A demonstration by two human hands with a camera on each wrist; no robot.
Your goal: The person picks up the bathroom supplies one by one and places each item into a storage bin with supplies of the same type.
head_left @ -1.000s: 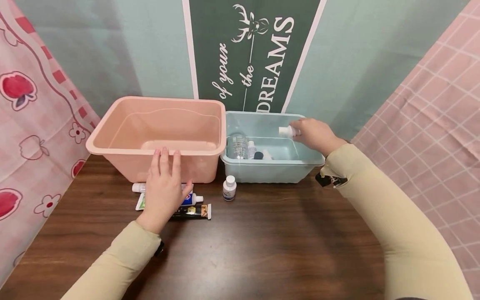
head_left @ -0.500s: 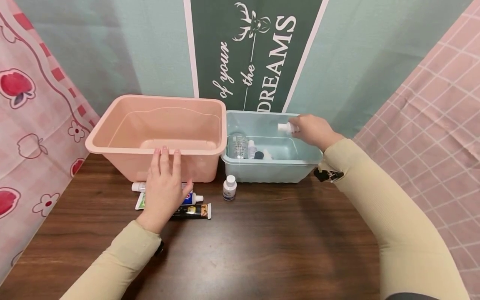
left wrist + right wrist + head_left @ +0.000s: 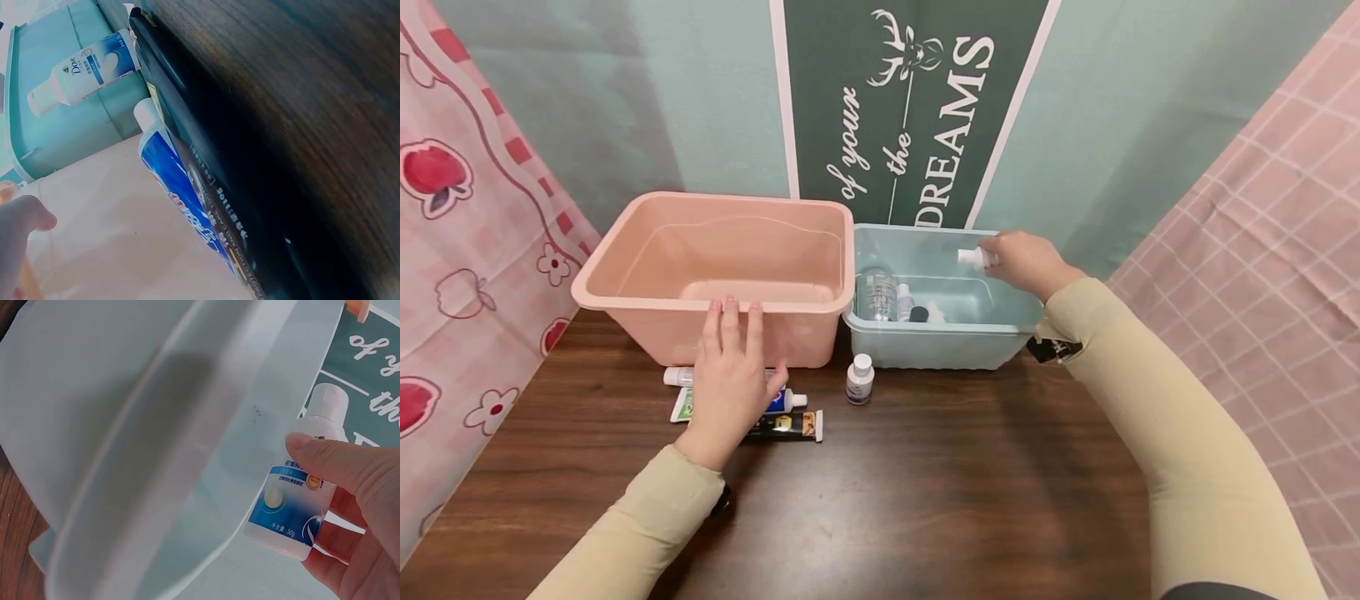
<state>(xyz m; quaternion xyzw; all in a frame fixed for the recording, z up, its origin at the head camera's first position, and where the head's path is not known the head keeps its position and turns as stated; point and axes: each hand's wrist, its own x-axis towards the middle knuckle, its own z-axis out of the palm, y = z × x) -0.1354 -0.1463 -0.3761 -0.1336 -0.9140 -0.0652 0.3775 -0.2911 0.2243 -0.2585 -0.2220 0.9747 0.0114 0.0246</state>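
Note:
My right hand (image 3: 1026, 265) grips a small white bottle (image 3: 294, 494) with a blue label, its cap pointing left, over the right part of the light-blue bin (image 3: 940, 354). Thumb and fingers wrap the bottle in the right wrist view. My left hand (image 3: 727, 383) rests with straight fingers on the front rim of the pink bin (image 3: 625, 304). Below that hand lie several tubes, among them a black tube (image 3: 786, 426), a blue tube (image 3: 178, 181) and a white-capped tube (image 3: 679, 377). A second white bottle (image 3: 860, 380) stands upright before the blue bin.
Inside the blue bin, at its left, are a clear bottle (image 3: 878, 293), a small white bottle (image 3: 905, 302) and a dark cap (image 3: 918, 314). The bins stand side by side on the wooden table (image 3: 910, 500). A printed curtain (image 3: 722, 92) hangs behind them.
Over the last second my right hand and the bottle have risen very slightly above the blue bin. My left hand stays on the pink rim.

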